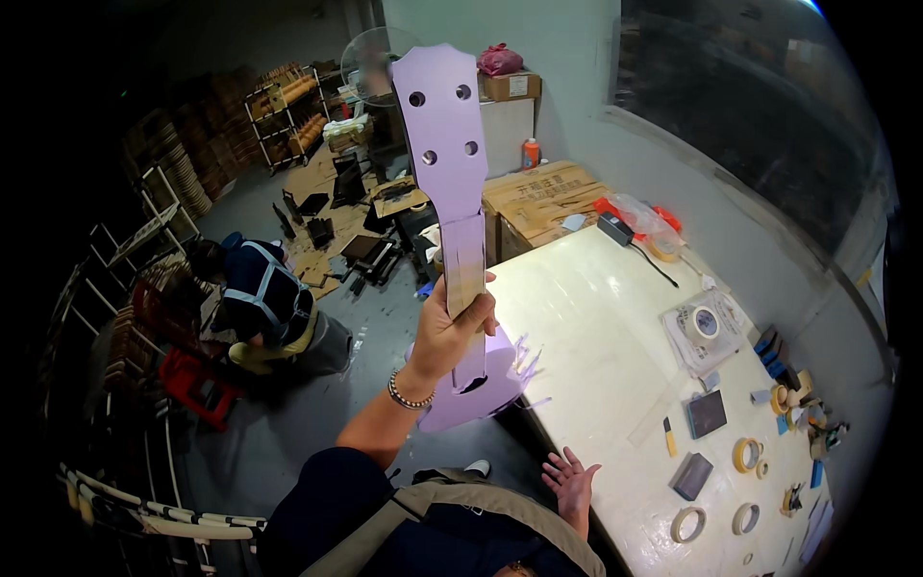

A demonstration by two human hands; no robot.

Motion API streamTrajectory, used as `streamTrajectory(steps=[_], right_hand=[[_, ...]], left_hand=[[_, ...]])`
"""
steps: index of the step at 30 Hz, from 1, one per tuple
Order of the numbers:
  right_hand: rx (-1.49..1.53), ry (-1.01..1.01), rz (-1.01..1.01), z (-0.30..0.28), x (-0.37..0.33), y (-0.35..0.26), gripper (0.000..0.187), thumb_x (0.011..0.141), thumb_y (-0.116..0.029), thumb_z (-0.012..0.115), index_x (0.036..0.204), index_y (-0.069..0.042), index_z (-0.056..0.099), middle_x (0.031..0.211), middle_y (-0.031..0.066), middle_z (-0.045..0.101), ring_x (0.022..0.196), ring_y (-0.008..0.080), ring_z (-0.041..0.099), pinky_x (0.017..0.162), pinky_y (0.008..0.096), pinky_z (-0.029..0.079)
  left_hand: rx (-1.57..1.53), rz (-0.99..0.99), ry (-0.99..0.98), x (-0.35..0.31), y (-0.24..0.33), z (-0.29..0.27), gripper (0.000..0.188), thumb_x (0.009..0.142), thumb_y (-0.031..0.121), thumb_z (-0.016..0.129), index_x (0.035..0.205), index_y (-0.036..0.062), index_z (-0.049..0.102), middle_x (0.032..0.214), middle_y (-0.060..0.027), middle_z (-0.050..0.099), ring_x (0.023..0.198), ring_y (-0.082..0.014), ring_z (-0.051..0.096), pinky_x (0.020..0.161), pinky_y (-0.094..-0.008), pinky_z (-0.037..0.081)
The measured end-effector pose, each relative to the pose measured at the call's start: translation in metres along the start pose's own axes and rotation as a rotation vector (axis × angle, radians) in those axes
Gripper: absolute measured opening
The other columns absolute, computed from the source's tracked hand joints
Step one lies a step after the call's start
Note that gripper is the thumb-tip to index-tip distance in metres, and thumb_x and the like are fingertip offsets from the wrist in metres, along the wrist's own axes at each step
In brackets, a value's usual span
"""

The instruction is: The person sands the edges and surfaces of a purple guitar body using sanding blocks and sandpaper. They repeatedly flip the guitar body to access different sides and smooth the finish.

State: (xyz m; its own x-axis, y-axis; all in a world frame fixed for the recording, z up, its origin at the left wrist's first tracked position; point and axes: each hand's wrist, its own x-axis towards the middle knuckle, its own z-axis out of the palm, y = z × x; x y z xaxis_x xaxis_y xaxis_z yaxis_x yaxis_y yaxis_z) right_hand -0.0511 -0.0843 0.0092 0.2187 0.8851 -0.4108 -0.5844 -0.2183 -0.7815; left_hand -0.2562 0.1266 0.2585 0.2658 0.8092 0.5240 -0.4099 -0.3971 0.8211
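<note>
My left hand (450, 332) is wrapped round the neck of a pale purple ukulele (444, 159), held upright with its headstock up. Several round peg holes pierce the headstock. What looks like masking tape covers the neck's face, tan near my fingers and purple above. Below my hand is the body, partly hidden by my arm, with ragged purple strips sticking out at its right edge. My right hand (574, 486) is held palm up with fingers spread, empty, beside the near left edge of the white table (567, 317).
Tape rolls (745, 455), sanding blocks (707, 413), a yellow-handled knife (670, 438) and a black adapter (615, 228) lie on the table. A cardboard box (548, 197) stands beyond it. At left, another person (264, 293) bends near a red stool (197, 385). Racks stand further back.
</note>
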Motion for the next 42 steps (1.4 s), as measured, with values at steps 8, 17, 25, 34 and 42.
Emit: streamTrajectory(steps=[8,17,25,34,42], right_hand=[[-0.022,0.0,-0.014,-0.005,0.006,-0.001,0.087,0.087,-0.07,0.008,0.136,-0.004,0.037,0.122,0.0161,0.055,0.104,0.0265,0.056,0.089,0.038,0.044],[-0.032,0.037,-0.006,-0.005,0.006,0.0,0.087,0.087,-0.07,0.008,0.135,-0.004,0.039,0.121,0.0156,0.055,0.103,0.0252,0.056,0.089,0.0375,0.044],[0.102,-0.238,-0.035,0.021,0.006,-0.072,0.093,0.082,-0.077,0.02,0.138,-0.004,0.034,0.127,0.0164,0.048,0.112,0.0284,0.051,0.095,0.0415,0.04],[0.21,-0.513,0.086,0.04,-0.043,-0.134,0.091,0.085,-0.068,0.036,0.143,0.0,0.02,0.128,0.0245,0.044,0.105,0.036,0.056,0.079,0.039,0.055],[0.158,-0.406,0.028,0.041,-0.068,-0.113,0.082,0.071,-0.013,0.07,0.139,0.001,0.027,0.099,0.0104,0.054,0.066,0.0087,0.05,0.056,0.0193,0.043]], left_hand=[[0.091,0.011,0.066,0.004,-0.008,-0.015,0.025,0.091,0.012,0.058,0.112,0.0009,0.05,0.072,-0.0026,0.054,0.06,-0.0113,0.054,0.059,-0.0257,0.046],[0.103,0.036,0.061,0.005,-0.007,-0.024,0.025,0.091,0.007,0.056,0.114,-0.0003,0.05,0.077,-0.0029,0.056,0.061,-0.011,0.055,0.059,-0.0249,0.046],[0.965,0.08,-0.662,0.025,-0.041,-0.025,0.06,0.074,0.009,0.067,0.128,0.0151,0.04,0.091,-0.0098,0.053,0.077,-0.0268,0.057,0.066,-0.0351,0.047],[1.256,0.892,-1.09,0.027,-0.088,-0.004,0.058,0.075,0.002,0.055,0.126,0.0307,0.052,0.076,-0.0039,0.046,0.068,-0.0198,0.049,0.057,-0.0335,0.038],[1.052,1.313,-0.939,0.052,-0.129,0.05,0.065,0.077,-0.002,0.061,0.128,0.0355,0.047,0.071,0.0032,0.041,0.063,-0.0122,0.047,0.054,-0.0269,0.038]])
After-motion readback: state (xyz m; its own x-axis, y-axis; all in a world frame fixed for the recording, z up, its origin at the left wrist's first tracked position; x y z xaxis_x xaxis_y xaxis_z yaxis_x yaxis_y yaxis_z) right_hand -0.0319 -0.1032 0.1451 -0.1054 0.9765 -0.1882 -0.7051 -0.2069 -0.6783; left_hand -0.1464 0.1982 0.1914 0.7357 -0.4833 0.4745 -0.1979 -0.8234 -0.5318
